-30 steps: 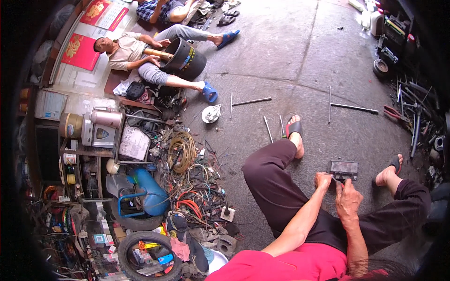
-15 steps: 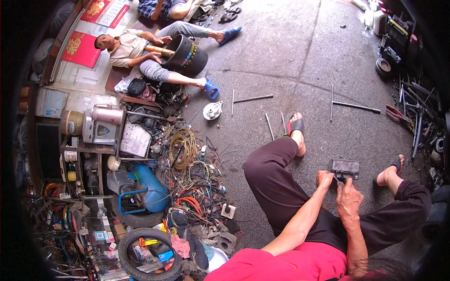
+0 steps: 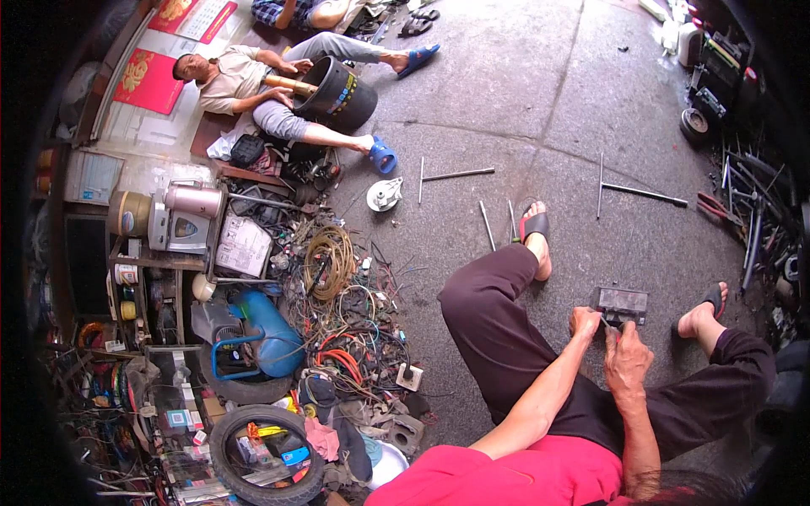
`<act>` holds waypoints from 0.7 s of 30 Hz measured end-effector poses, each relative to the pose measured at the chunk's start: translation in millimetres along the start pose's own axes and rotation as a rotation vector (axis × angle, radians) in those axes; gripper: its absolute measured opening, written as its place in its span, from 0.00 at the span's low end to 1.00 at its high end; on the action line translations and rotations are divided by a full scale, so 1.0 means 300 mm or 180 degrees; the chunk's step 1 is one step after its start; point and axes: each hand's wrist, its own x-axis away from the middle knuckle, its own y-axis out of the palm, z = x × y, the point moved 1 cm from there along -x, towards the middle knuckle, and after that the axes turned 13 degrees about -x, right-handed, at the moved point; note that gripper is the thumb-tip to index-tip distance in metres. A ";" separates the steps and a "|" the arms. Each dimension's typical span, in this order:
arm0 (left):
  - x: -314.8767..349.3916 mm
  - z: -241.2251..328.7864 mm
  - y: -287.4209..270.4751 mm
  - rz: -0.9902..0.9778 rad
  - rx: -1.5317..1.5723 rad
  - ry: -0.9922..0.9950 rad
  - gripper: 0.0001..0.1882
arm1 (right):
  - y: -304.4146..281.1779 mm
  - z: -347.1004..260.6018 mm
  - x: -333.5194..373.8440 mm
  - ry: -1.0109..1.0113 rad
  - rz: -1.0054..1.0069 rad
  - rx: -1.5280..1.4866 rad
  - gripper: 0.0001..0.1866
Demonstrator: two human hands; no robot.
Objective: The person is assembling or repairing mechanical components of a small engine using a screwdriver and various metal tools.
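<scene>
My left hand [image 3: 584, 322] is closed, with its fingertips pinched around a small thin grey metal piece [image 3: 605, 321]. Close beside it, my right hand [image 3: 628, 361] has its fingers bent together at the other end of that piece; what exactly it grips is too small to make out. Just beyond both hands a dark rectangular box-like part [image 3: 623, 301] lies on the floor between my feet. Whether the metal piece is joined to the box cannot be seen.
T-handled wrenches [image 3: 460, 174] [image 3: 645, 195] and a screwdriver [image 3: 488, 226] lie on the concrete floor [image 3: 506, 93]. Left are tangled wires [image 3: 354, 304], a blue compressor tank [image 3: 277, 334] and a tyre [image 3: 221, 447]. Another person [image 3: 236, 76] sits by a black bucket [image 3: 342, 94].
My hands stay in nearly the same place at the box-like part. The whole view has shifted very slightly.
</scene>
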 end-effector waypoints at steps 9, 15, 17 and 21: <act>-0.065 -0.032 -0.010 0.0127 -0.0618 0.0083 0.11 | -0.021 -0.058 -0.015 -0.0460 0.0175 -0.0179 0.12; -0.122 -0.078 0.007 0.0484 -0.0466 0.0224 0.12 | -0.013 -0.053 -0.019 -0.0236 -0.0050 0.0029 0.10; -0.020 0.007 -0.033 0.0291 -0.0319 -0.0009 0.12 | -0.006 -0.015 -0.016 -0.0371 0.0077 -0.0059 0.10; 0.049 0.069 -0.067 0.0250 -0.0392 -0.0086 0.11 | -0.044 -0.060 0.010 -0.0698 0.0138 -0.0224 0.09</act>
